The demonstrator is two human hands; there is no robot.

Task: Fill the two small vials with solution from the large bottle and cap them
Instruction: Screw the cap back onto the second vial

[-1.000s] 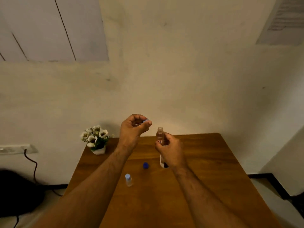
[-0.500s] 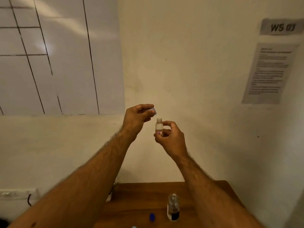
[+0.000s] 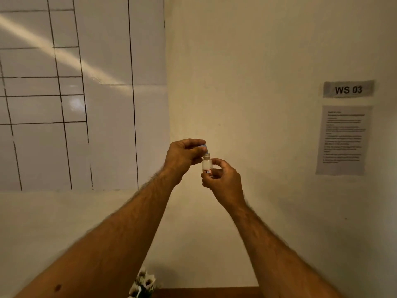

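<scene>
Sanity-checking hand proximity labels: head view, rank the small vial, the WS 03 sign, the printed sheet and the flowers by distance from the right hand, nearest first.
1. small vial: pinched in the right hand, upright.
2. flowers: bottom edge, lower left of the hand.
3. printed sheet and WS 03 sign: on the right wall; sheet looks nearer in the image, but depth makes these two too close to call.

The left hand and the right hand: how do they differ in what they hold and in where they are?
The left hand pinches a small blue cap; the right hand grips the vial by its lower part. The left hand sits higher, with the cap just above the vial's open neck; the right hand sits lower. Both are raised before the wall.
</scene>
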